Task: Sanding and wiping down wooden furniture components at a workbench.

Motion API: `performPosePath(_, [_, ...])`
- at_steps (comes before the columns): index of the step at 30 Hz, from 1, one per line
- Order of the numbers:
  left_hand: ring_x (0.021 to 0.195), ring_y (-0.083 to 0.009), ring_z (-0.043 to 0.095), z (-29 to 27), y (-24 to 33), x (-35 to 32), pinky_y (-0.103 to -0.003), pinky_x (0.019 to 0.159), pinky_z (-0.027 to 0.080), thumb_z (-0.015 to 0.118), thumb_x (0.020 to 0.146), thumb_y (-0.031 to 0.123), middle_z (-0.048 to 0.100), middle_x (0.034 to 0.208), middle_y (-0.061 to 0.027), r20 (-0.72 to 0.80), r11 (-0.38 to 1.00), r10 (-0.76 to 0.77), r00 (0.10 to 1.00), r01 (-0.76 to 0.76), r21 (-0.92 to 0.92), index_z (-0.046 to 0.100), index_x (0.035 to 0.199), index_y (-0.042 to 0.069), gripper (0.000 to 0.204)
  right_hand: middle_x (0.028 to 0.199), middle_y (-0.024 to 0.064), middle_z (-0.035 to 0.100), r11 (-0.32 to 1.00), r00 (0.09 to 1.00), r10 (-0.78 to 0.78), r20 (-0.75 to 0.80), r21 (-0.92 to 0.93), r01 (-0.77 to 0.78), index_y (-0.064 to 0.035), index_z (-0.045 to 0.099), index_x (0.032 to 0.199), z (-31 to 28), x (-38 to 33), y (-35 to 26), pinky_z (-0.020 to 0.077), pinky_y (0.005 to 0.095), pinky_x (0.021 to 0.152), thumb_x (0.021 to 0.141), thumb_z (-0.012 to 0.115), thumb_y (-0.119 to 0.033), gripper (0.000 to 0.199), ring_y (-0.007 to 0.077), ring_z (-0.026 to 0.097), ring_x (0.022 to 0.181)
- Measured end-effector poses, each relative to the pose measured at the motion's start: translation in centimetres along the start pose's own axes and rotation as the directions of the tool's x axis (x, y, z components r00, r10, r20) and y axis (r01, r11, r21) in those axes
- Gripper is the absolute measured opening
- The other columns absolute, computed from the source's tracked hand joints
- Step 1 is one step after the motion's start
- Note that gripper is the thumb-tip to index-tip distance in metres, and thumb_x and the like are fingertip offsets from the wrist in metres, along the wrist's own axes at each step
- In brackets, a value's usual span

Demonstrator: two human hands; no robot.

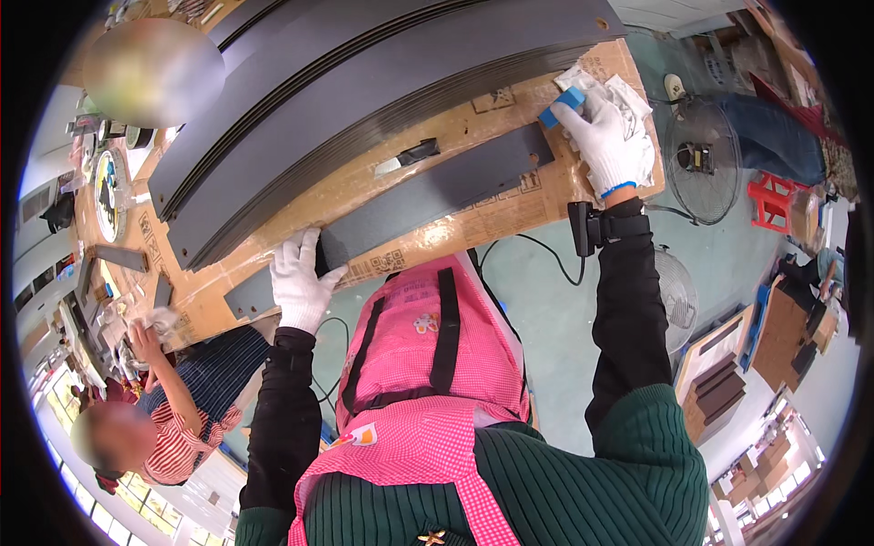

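A long dark grey panel (428, 198) lies across the near side of the cardboard-covered table. My left hand (303, 278), in a white glove, rests on the panel toward its left end, fingers pressed over its surface. Just beyond the panel's right end, my right hand (603, 146), also gloved, holds a small blue block (561, 106) between thumb and fingers. Beneath and beside the right hand is a crumpled white cloth (630, 98). On the far side of the panel lies a small blade-like tool (407, 156) with a dark part.
Stacked long grey panels (382, 100) fill the far side of the table (191, 300). At the left, a person in a striped top (177, 437) works with their hands at the table. A fan (701, 159) and a red stool (770, 202) stand right. Cables hang near me.
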State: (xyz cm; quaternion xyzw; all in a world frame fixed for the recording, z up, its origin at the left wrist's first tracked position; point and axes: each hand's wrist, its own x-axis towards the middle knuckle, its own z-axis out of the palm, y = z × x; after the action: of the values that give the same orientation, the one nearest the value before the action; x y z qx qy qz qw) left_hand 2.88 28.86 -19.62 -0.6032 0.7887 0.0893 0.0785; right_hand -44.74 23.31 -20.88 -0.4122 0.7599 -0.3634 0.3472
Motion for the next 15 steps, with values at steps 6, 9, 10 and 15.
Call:
performPosePath(6, [0.116, -0.0327, 0.056, -0.1, 0.2, 0.0, -0.047, 0.102, 0.047, 0.093, 0.067, 0.035, 0.059, 0.125, -0.0098, -0.004, 1.000, -0.008, 1.000, 0.008, -0.005, 0.055, 0.143, 0.016, 0.087, 0.069, 0.0005, 0.060, 0.982, 0.983, -0.145, -0.109, -0.134, 0.131, -0.0029, 0.070, 0.092, 0.5, 0.4, -0.4, 0.0433, 0.0302, 0.059, 0.088, 0.078, -0.029, 0.028, 0.0100, 0.054, 0.064])
performPosePath(9, [0.120, -0.0312, 0.056, -0.3, 0.5, 0.0, -0.046, 0.103, 0.046, 0.093, 0.066, 0.034, 0.059, 0.132, -0.0071, 0.019, 0.999, -0.033, 0.999, 0.033, 0.004, 0.055, 0.143, 0.017, 0.087, 0.072, 0.0023, 0.061, 0.996, 0.999, -0.049, -0.001, -0.078, 0.049, -0.0024, 0.067, 0.092, 0.1, -0.6, 0.4, 0.0438, 0.0319, 0.062, 0.087, 0.079, -0.029, 0.029, 0.0126, 0.055, 0.066])
performPosePath(10, [0.120, -0.0312, 0.056, -0.3, 0.6, 0.1, -0.046, 0.103, 0.046, 0.093, 0.066, 0.034, 0.059, 0.132, -0.0071, 0.026, 0.999, -0.043, 0.999, 0.043, 0.014, 0.055, 0.143, 0.017, 0.087, 0.075, 0.0018, 0.062, 0.989, 0.997, -0.078, -0.026, -0.131, 0.074, -0.0016, 0.068, 0.097, -0.3, -1.6, 0.9, 0.0443, 0.0301, 0.062, 0.089, 0.078, -0.026, 0.028, 0.0115, 0.056, 0.068])
performPosePath(15, [0.123, -0.0318, 0.056, 0.2, 0.1, 0.0, -0.047, 0.105, 0.046, 0.092, 0.067, 0.032, 0.060, 0.134, -0.0080, -0.007, 0.998, -0.007, 1.000, 0.007, -0.060, 0.056, 0.143, 0.015, 0.086, 0.086, 0.0014, 0.066, 0.988, 0.990, -0.023, -0.137, -0.154, 0.002, -0.0009, 0.069, 0.109, -1.7, -8.7, 2.9, 0.0472, 0.0280, 0.067, 0.093, 0.076, -0.023, 0.028, 0.0091, 0.056, 0.075])
